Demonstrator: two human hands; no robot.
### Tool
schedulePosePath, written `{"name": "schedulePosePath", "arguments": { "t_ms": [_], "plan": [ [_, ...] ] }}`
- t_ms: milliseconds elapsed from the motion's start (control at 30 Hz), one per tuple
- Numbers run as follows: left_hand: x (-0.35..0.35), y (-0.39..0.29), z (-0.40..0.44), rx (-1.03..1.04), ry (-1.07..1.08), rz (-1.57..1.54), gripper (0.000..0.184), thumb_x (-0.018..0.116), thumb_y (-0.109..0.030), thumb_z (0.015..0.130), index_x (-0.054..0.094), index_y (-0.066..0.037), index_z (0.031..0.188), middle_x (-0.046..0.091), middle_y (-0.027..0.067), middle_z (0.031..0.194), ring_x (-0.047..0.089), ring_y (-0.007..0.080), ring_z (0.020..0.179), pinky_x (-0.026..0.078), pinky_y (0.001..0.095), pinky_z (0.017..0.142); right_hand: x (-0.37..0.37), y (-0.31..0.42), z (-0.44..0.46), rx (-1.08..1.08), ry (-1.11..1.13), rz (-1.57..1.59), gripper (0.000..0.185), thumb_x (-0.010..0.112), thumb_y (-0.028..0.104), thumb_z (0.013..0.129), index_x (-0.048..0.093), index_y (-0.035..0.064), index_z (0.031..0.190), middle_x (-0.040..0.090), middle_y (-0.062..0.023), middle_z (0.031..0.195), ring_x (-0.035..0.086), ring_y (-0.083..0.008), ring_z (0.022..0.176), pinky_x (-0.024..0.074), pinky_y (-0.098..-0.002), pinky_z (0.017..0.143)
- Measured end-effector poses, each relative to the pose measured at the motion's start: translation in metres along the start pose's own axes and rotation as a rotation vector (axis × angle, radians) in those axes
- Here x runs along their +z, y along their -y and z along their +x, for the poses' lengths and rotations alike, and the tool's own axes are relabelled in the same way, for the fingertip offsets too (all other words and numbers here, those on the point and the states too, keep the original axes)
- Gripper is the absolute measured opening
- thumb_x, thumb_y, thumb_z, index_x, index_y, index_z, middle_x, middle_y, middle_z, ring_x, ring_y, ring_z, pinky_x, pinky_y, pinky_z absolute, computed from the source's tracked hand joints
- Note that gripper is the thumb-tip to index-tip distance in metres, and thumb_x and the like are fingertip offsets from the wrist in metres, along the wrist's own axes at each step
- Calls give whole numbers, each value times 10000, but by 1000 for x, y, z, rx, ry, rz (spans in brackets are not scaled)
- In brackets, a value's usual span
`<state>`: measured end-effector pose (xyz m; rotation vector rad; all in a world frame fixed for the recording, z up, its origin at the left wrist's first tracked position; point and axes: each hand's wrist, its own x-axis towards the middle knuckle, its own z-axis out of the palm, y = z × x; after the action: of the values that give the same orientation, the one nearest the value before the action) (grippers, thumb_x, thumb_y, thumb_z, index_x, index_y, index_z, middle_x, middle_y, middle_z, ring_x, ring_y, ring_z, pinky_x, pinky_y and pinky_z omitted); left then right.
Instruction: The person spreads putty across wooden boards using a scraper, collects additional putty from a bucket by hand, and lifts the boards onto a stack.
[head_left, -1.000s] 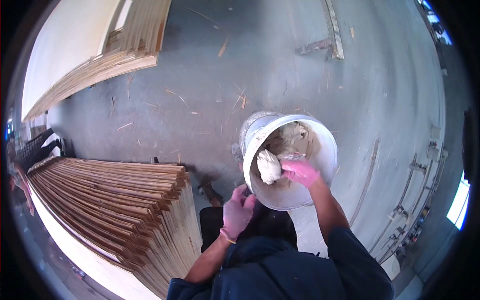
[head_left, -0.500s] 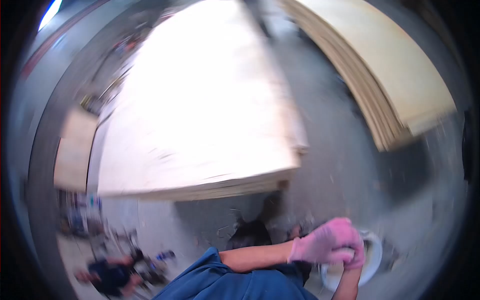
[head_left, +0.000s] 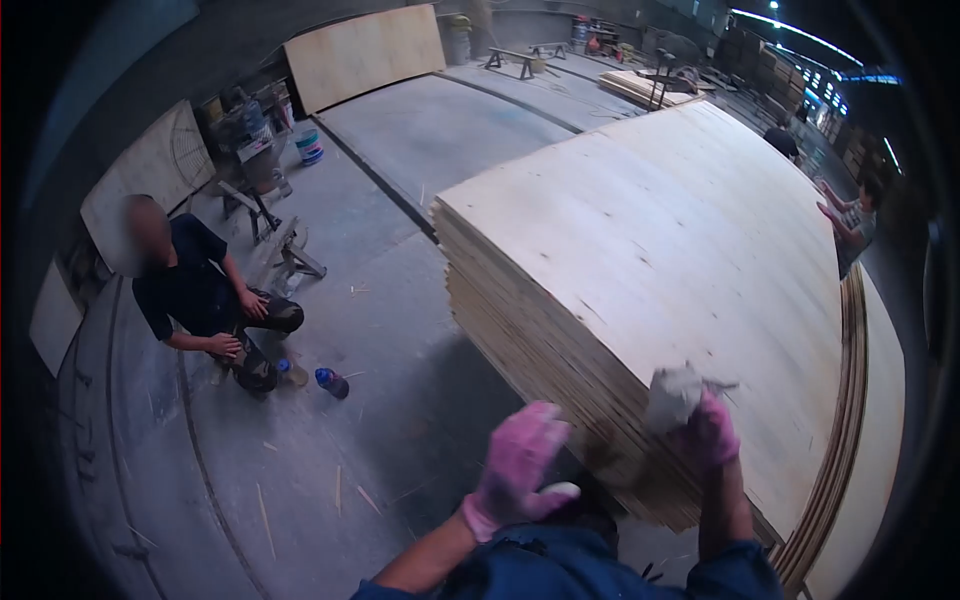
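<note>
A tall stack of plywood sheets point(head_left: 640, 230) rises in front of me, its layered edge facing my hands. My right hand point(head_left: 712, 432), in a pink glove, is closed on a putty knife point(head_left: 676, 398) loaded with grey-white putty, over the near edge of the top sheet. My left hand point(head_left: 522, 462), also pink-gloved, is raised left of the stack with its fingers apart and holds nothing.
A seated person point(head_left: 195, 290) is at the left, near two bottles point(head_left: 332, 383) on the floor. Wooden trestles point(head_left: 270, 240) and a bucket point(head_left: 308, 147) stand behind. Another person point(head_left: 855, 222) is beyond the stack's right side. Another sheet pile point(head_left: 870, 400) lies at the right.
The view has swung from the white bucket to the plywood stack. My right hand has left the bucket with putty on the knife and is now at the stack; my left hand has moved away from the bucket.
</note>
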<state>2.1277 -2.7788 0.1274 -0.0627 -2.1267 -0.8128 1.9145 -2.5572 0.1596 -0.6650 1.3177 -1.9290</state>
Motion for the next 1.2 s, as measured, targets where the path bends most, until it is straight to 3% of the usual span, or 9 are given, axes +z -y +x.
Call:
{"name": "schedulePosePath", "arguments": {
  "t_ms": [67,133,200,433,700,767,933,1000,1200],
  "plan": [
    [-34,48,-25,-194,-51,63,736,609,-545,917,516,62,1324,565,244,1305,543,406,1232,424,459,1057,-8,-6,83,-291,110,-824,483,488,394,1029,513,58,1374,607,-67,1311,624,-210,1100,515,-397,934],
    [-50,86,-45,-342,-142,46,667,607,-458,928,509,64,1331,578,242,1290,559,401,1213,441,446,1041,-1,-22,158,-218,90,-624,440,441,340,1055,494,59,1389,617,-66,1287,634,-209,1077,523,-384,917],
    [-66,139,-48,-436,-185,48,601,603,-366,925,506,64,1333,588,240,1278,574,397,1194,455,439,1028,17,-48,226,75,-99,43,412,409,294,1067,482,55,1394,625,-69,1265,640,-207,1062,531,-380,910],
    [-135,322,0,-683,-130,137,475,604,-82,822,560,14,1284,602,213,1280,569,387,1215,432,422,1058,30,-66,450,46,-71,111,374,419,224,1076,507,19,1376,629,-95,1257,659,-195,1043,582,-372,878],
    [-249,462,-36,-1177,-296,80,423,446,-95,970,489,85,1350,596,212,1275,589,291,1195,427,363,1057,0,-89,584,75,-459,169,347,466,223,1058,552,40,1340,671,-80,1199,678,-198,1030,583,-372,883],
    [-272,500,-30,-1031,-88,438,351,482,-257,1016,626,31,1157,652,235,1156,593,375,1112,447,445,995,-15,-115,599,29,-540,267,301,483,170,1038,578,54,1299,673,-76,1199,680,-206,1042,590,-386,878],
    [-323,684,20,-1012,88,269,399,494,-208,1017,553,61,1306,558,221,1345,547,340,1223,407,395,1063,3,-136,613,-95,-763,287,370,391,126,1037,522,78,1379,631,-85,1303,656,-221,1119,561,-385,948],
    [-307,759,79,-1027,-48,13,390,431,-120,1029,484,100,1345,631,156,1226,609,225,1133,455,319,1006,12,-138,610,-154,-868,239,383,379,124,1038,519,81,1391,622,-89,1320,648,-222,1138,555,-392,959],
    [-180,875,334,-527,544,-222,345,439,-71,1013,525,78,1313,632,215,1203,617,307,1146,459,373,1016,32,-152,621,-405,-1065,281,382,381,121,1042,520,67,1394,627,-76,1317,638,-197,1159,546,-369,973]
  ]
}}
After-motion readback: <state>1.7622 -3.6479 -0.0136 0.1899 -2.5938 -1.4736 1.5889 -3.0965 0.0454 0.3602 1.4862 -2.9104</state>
